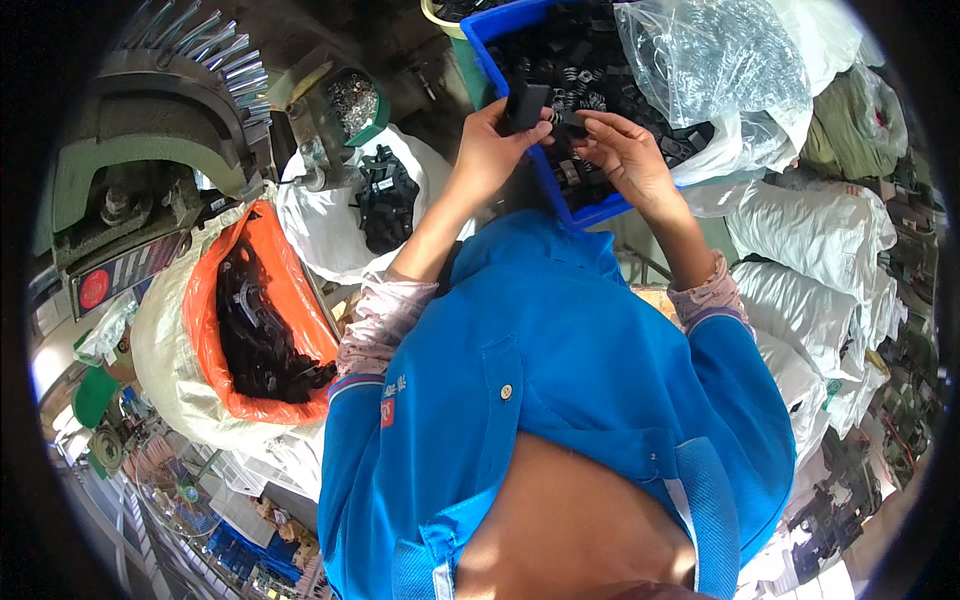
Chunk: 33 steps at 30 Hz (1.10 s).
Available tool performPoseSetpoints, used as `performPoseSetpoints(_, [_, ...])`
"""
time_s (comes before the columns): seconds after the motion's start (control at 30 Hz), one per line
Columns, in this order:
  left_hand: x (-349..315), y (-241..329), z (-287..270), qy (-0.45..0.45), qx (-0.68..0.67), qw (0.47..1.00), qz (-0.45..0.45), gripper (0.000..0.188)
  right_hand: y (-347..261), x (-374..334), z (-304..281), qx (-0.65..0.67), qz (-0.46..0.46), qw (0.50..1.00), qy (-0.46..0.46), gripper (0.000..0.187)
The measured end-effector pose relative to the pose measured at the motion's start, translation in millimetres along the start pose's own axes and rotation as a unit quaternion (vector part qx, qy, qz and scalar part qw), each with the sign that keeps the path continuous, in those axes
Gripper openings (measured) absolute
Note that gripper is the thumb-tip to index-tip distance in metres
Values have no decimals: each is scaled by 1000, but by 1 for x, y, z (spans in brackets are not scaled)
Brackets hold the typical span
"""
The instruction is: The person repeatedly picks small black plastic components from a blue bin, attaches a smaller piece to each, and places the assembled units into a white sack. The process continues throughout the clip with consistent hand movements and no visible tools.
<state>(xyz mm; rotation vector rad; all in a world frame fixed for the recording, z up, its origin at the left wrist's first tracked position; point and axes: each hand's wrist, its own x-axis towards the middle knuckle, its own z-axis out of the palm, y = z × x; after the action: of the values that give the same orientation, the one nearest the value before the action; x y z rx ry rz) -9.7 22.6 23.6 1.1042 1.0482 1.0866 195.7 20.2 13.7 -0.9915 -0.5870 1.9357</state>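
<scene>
My left hand [490, 146] is closed on a black plastic part [526, 108] with a flat rectangular end. The fingers and thumb of my right hand [628, 160] pinch a small dark piece [570, 124] right beside it. Where the two pieces meet, a bit of coil shows between my fingertips; whether they touch I cannot tell. Both hands are over the near left side of a blue crate [548, 180]. Loose black parts [580, 48] and metal coil springs [578, 98] lie inside it.
A clear plastic bag of springs [700, 60] rests across the crate's right side. On the left are a machine [150, 140] with a ring of metal rods, a green box of small metal bits [353, 106], a white sack [318, 225] and an orange-lined sack [205, 310]. White sacks [805, 235] are stacked right.
</scene>
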Motion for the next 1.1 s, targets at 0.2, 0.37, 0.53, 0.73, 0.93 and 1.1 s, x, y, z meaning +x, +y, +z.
performPoseSetpoints(0.2, [-1,10,-18,-13,-74,995,-61,42,-24,4,-11,17,-22,1000,-10,22])
performPoseSetpoints(0.37, [-11,11,-25,-88,-163,977,-107,37,-55,9,3,-20,-69,995,-63,24])
performPoseSetpoints(0.53, [-20,20,-18,-94,-107,985,-99,37,-70,20,22,-110,-83,987,-85,24])
performPoseSetpoints(0.73, [-29,22,-19,-100,-113,983,-110,37,-69,37,31,-206,-79,970,-102,24])
performPoseSetpoints(0.93, [-35,22,-22,-70,-128,980,-137,36,-68,52,39,-275,-82,949,-133,27])
performPoseSetpoints(1.1, [-35,20,-23,-49,-153,975,-152,37,-63,68,41,-255,-58,951,-162,29])
